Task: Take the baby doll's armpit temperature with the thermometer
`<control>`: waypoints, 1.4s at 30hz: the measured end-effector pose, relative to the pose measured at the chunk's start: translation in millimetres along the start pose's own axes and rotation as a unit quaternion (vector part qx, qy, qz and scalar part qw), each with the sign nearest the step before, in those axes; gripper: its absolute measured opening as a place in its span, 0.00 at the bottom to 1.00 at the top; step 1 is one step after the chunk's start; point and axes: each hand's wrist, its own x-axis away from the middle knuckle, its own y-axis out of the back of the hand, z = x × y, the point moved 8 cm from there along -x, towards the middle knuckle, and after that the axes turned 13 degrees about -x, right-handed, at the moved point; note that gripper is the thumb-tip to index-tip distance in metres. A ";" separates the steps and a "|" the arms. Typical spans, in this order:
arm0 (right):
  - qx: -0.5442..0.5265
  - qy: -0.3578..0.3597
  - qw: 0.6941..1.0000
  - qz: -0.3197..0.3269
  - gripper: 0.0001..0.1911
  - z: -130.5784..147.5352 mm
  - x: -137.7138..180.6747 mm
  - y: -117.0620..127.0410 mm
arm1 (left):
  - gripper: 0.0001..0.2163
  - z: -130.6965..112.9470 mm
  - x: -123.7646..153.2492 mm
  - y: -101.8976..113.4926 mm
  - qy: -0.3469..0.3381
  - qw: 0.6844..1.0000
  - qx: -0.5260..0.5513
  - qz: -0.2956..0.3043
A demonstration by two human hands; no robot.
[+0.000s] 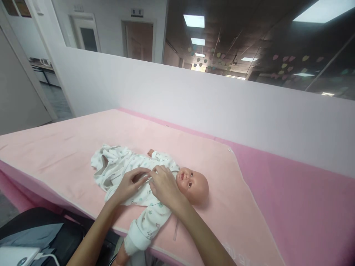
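Observation:
A baby doll (191, 184) lies on its back on a pale pink mat (69, 147), its head to the right. It wears a white printed romper (122, 164). Both my hands rest on the doll's chest. My left hand (129, 184) pinches the front edge of the romper with curled fingers. Right beside it, just below the doll's chin, my right hand (165, 184) grips the same stretch of cloth. One sleeved doll arm (144, 225) hangs over the mat's near edge.
A white partition wall (222, 107) runs behind the darker pink table surface (305, 192). A dark bag or chair (41, 229) and a white device with a cable (19, 255) sit at the lower left. Doors show at the far back.

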 end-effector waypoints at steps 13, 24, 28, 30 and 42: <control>-0.035 -0.060 0.997 -0.043 0.05 -25.0 -4.5 -12.0 | 0.12 -3.9 -6.1 -6.1 -0.006 0.994 -0.103 0.019; -0.034 -0.081 0.995 -0.055 0.08 -29.8 -5.2 -14.8 | 0.13 10.3 -10.5 -7.6 0.036 0.997 -0.048 0.040; -0.047 -0.067 0.995 -0.048 0.08 -30.8 -5.9 -16.6 | 0.13 14.4 -11.6 -8.5 0.061 0.996 -0.044 0.046; -0.052 -0.048 0.996 -0.045 0.08 -29.1 -6.4 -17.5 | 0.14 16.9 -12.0 -8.4 0.077 0.995 -0.039 0.045; -0.078 -0.062 0.994 -0.051 0.09 -31.1 -7.1 -16.0 | 0.12 7.3 -11.4 -3.4 0.049 0.996 -0.030 0.069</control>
